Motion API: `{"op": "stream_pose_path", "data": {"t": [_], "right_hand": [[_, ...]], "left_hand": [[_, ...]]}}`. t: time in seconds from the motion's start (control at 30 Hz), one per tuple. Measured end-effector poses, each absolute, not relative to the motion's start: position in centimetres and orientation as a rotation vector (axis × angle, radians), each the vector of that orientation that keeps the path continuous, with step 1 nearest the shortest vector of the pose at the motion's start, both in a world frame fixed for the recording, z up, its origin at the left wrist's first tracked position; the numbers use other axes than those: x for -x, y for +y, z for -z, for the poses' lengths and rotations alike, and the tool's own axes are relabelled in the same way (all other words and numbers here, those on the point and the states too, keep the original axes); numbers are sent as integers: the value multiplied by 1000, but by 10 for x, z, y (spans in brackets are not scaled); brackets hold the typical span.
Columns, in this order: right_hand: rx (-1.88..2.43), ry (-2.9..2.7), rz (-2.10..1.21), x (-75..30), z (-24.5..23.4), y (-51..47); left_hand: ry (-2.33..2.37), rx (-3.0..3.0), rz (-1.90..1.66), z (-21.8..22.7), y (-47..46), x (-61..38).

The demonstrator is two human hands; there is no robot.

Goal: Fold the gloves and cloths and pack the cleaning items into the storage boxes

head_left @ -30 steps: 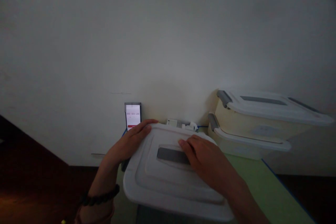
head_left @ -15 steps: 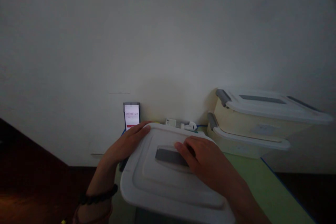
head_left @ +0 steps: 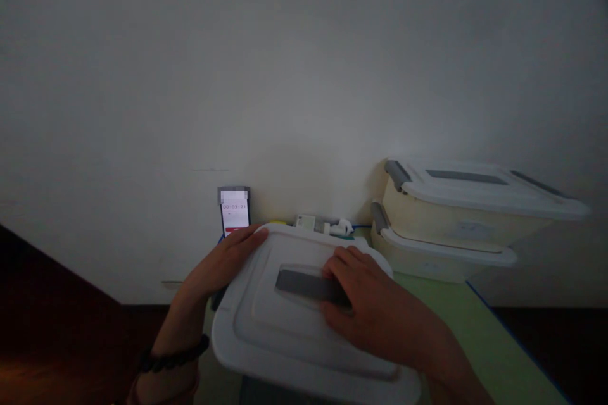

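A white plastic storage box lid (head_left: 259, 323) with a grey handle (head_left: 299, 283) fills the lower middle of the head view, tilted towards me. My left hand (head_left: 230, 259) holds its far left corner, fingers over the rim and the thumb out of sight. Across the right part of the handle lies my right hand (head_left: 365, 304), its fingers curled at the far side and its thumb at the near side. Below the lid's near edge shows a dark shape I cannot make out.
A phone (head_left: 235, 210) with a running timer leans against the wall. Behind the lid lie a small white box (head_left: 305, 223) and a white item (head_left: 341, 228). Two lidded storage boxes (head_left: 456, 221) are stacked at the right on the green tabletop (head_left: 456, 316).
My right hand has shifted its grip, the thumb moving from the top of the handle down to its near side. The view has turned slightly; my left hand stays on the rim.
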State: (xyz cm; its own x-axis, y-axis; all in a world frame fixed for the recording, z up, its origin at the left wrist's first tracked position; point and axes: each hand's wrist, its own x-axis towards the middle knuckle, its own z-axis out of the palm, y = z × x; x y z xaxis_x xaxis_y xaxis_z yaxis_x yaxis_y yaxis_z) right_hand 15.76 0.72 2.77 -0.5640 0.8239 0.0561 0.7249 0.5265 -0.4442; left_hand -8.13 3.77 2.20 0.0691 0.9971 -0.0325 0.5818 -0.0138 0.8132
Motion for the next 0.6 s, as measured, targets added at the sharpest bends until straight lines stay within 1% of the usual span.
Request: {"op": "stream_pose_path", "data": {"t": [0.6], "right_hand": [[1250, -2502, -491, -151, -28, 23]], "left_hand": [[1547, -1663, -784, -24, 39, 78]]}}
